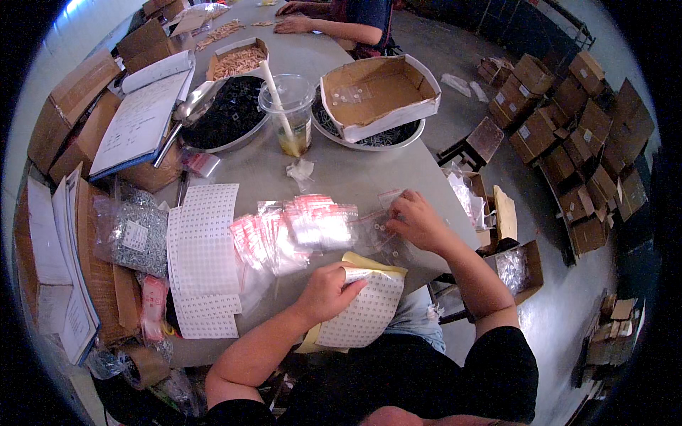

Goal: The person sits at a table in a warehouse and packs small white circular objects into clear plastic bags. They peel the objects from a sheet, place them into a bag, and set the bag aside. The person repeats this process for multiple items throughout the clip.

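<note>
Clearly, we have our left hand point(328, 290) closed upon a label sheet point(368, 312): the thumb lies flat on its upper part and the fingers are folded around it. This sheet is white with rows of small print, its yellow backing point(387, 265) shows along the top, and it is tilted at the near edge of the table point(284, 167), partly over our jeans point(414, 316). Our right hand point(420, 220) is farther forward, near the right side of the table, with the fingers bent and brought close to the thumb, so that only little opening is left. Its fingertips are at some clear bags point(380, 231) with small ring-shaped pieces in them; whether they pinch the plastic or only touch it, we cannot tell.

Between the hands and to the left, we find a pile of small bags with red bands point(316, 221), overlapping one another. Next to it, on the left, other printed sheets point(202, 248) lie flat, and beside these stands a clear bag of metal pieces point(138, 234).

Behind, we notice a bowl of black parts point(227, 113), a plastic cup with a straw point(289, 121), and a cardboard tray point(380, 92) which rests upon a second bowl point(419, 131). At the far end, another person's hands point(293, 24) are on the table.
</note>
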